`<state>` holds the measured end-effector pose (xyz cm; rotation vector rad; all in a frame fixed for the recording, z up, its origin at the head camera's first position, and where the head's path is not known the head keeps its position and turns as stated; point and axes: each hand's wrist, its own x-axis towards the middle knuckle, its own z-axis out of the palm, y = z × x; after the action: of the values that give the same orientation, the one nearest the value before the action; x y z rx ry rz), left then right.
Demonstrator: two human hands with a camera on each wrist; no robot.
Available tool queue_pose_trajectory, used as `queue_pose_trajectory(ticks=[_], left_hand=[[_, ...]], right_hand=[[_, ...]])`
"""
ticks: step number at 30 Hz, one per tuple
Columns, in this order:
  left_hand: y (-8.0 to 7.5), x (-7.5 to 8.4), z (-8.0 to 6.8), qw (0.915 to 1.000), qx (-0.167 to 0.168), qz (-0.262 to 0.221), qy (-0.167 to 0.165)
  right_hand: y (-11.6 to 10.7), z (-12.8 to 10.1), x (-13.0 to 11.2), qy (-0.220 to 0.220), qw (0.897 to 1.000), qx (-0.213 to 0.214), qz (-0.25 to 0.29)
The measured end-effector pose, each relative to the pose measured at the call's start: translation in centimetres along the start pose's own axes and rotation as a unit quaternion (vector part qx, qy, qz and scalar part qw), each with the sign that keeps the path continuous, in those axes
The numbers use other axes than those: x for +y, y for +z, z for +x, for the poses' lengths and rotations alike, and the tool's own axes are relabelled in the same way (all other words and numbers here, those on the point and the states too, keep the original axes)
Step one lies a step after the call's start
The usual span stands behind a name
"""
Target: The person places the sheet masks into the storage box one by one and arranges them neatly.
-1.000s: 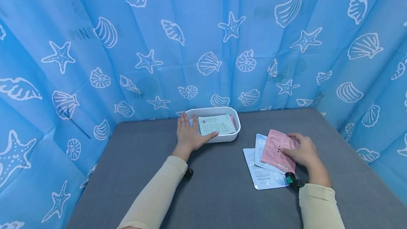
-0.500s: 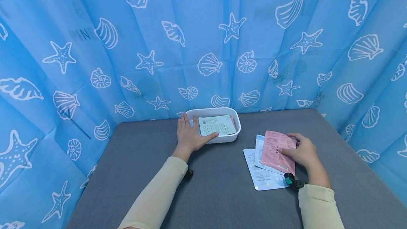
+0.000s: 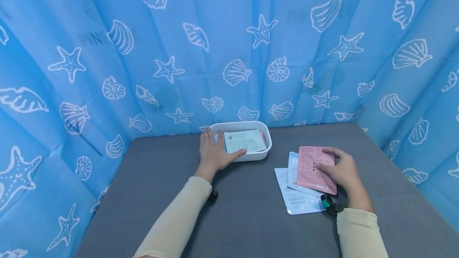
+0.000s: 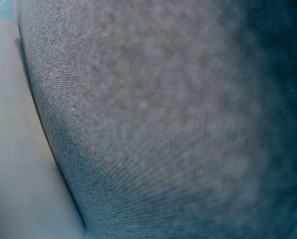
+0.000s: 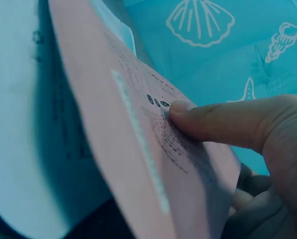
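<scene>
My right hand (image 3: 340, 168) pinches the right side of a pink sheet mask packet (image 3: 309, 166), thumb on its printed face and fingers behind. In the right wrist view the pink packet (image 5: 133, 124) is slightly bent, its near edge raised. Under it lie a light blue packet (image 3: 292, 167) and a larger pale blue one (image 3: 295, 203), overlapping on the table. My left hand (image 3: 212, 155) rests on the left end of a white tub (image 3: 259, 155), fingers spread and thumb along the front rim. A pale green packet (image 3: 244, 141) lies inside, over a pink one mostly hidden.
A grey cloth-covered table (image 3: 244, 218) runs back to a blue curtain (image 3: 201, 71) with white shells and starfish. The tub stands near the table's back edge. A black wrist device (image 3: 334, 204) sits at my right wrist, another (image 3: 213, 195) at my left.
The pink packet has shifted and turned slightly in my right hand, now lying straighter over the blue packets. My left hand and the tub have stayed put.
</scene>
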<state>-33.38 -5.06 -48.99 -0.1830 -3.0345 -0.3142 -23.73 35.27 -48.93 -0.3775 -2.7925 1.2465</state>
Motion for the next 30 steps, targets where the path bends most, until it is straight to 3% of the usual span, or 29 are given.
queue_pose_trajectory(ticks=[9, 18, 25, 30], left_hand=[[-0.1, 0.0, 0.1, 0.9999, 0.004, -0.016, 0.004], [0.1, 0.1, 0.2, 1.0, 0.005, -0.005, 0.004], [0.1, 0.1, 0.3, 0.9999, 0.01, -0.012, 0.004], [0.2, 0.0, 0.4, 1.0, -0.006, -0.007, -0.004]], right_hand=[[-0.1, 0.0, -0.5, -0.034, 0.999, 0.015, 0.018], [0.0, -0.4, -2.7, -0.098, 0.993, 0.064, 0.023], [0.1, -0.8, -5.0, -0.129, 0.99, 0.041, 0.04], [-0.1, -1.7, -6.8, -0.137, 0.988, 0.043, 0.051]])
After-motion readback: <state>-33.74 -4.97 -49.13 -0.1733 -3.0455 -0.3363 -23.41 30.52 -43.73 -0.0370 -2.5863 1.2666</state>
